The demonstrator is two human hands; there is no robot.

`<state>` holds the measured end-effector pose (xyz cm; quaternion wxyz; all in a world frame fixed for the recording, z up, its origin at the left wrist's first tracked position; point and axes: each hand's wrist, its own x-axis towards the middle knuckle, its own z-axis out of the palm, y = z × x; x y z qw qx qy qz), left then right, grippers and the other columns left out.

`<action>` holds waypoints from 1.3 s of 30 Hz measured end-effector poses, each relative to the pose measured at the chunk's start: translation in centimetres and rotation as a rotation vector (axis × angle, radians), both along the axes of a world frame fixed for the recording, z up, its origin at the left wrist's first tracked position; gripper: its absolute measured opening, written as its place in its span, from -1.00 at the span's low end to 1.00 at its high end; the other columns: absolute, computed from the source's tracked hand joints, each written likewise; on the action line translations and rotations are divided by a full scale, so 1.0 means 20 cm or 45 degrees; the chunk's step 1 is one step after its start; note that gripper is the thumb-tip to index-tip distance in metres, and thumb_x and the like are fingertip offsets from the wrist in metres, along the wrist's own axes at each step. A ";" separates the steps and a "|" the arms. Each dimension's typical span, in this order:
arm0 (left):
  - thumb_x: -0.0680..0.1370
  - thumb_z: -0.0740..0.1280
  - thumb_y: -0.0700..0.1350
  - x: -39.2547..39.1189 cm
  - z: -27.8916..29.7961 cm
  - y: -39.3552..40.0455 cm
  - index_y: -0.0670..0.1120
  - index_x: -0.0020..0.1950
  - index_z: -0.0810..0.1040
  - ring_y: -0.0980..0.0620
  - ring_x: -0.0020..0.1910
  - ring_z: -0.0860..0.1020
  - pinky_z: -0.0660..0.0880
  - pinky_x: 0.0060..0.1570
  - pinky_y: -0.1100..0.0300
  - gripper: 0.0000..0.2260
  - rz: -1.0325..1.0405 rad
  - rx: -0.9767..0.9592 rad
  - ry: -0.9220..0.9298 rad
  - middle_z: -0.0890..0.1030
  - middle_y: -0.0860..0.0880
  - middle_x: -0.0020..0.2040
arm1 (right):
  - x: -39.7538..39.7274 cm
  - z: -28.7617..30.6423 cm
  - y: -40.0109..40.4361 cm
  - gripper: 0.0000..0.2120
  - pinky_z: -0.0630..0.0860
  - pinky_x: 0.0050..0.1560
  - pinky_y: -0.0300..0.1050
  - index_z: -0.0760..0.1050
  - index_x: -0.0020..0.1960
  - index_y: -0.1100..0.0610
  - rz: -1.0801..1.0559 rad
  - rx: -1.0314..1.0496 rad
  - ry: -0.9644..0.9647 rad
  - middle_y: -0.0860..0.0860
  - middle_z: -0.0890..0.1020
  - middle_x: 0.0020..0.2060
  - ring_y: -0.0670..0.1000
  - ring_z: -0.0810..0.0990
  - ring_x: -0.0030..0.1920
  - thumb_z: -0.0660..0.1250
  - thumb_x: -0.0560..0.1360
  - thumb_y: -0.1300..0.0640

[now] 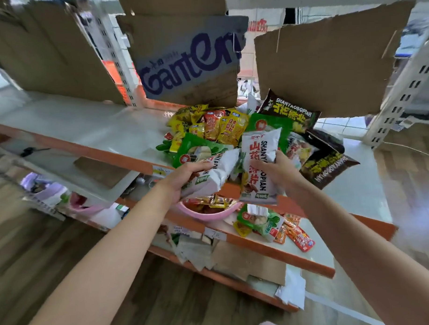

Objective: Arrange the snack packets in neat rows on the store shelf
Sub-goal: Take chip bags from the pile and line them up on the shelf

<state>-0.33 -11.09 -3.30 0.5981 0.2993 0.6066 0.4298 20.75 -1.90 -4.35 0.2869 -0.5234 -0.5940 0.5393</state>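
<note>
Two white snack packets marked SHANYAOBOPIAN are in the person's hands at the front edge of the store shelf (90,123). The left hand (185,178) has its grip curled round one white packet (211,174), which lies tilted with its top pointing up and to the right. The right hand (279,171) has its grip curled round the other white packet (259,165), which stands nearly upright and touches the first along one side.

Just behind them on the shelf sits a loose heap of snack packets (222,128): small yellow and red sachets at the back, green packets (270,124) in the middle, and dark packets (327,163) with the same lettering on the right, one leaning against a torn cardboard sheet (326,61). The heap lies in no rows.

Behind the heap stands a cardboard box (188,63) printed with blue letters. On the lower shelf (306,258), below the hands, a pink bowl (210,214) holds what look like small sachets, though blur makes them hard to read. Beside it to the right lie a green packet (261,221) and red sachets (301,239).
</note>
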 end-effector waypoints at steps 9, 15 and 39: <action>0.55 0.31 -0.09 -0.28 -0.03 -0.07 -0.11 0.04 0.54 -0.01 -0.17 0.62 0.54 -0.16 0.16 -0.87 -0.004 0.149 0.078 0.66 -0.06 -0.15 | -0.18 -0.02 -0.05 -0.40 0.44 -0.39 -0.16 0.28 0.31 0.27 -0.167 0.032 -0.467 0.10 0.55 -0.08 0.00 0.52 -0.27 0.35 0.47 -0.10; 0.55 0.31 -0.09 -0.28 -0.11 -0.04 -0.13 0.09 0.52 -0.02 -0.09 0.64 0.56 -0.10 0.15 -0.83 -0.152 0.173 0.187 0.67 -0.08 -0.03 | -0.22 0.01 -0.13 -0.56 0.42 -0.40 -0.18 0.32 0.19 0.18 -0.230 0.084 -0.425 0.09 0.58 0.04 0.04 0.56 -0.15 0.38 0.47 -0.02; 0.42 0.43 -0.25 -1.10 -0.32 -0.61 -0.19 0.20 0.49 -0.09 -0.09 0.65 0.59 -0.09 0.00 -0.64 0.460 0.087 -0.025 0.65 -0.15 0.02 | -1.18 -0.11 -0.47 -0.44 0.58 0.03 0.16 0.39 0.20 0.13 0.272 -0.140 -0.078 0.08 0.64 0.02 0.13 0.66 -0.06 0.50 0.32 -0.07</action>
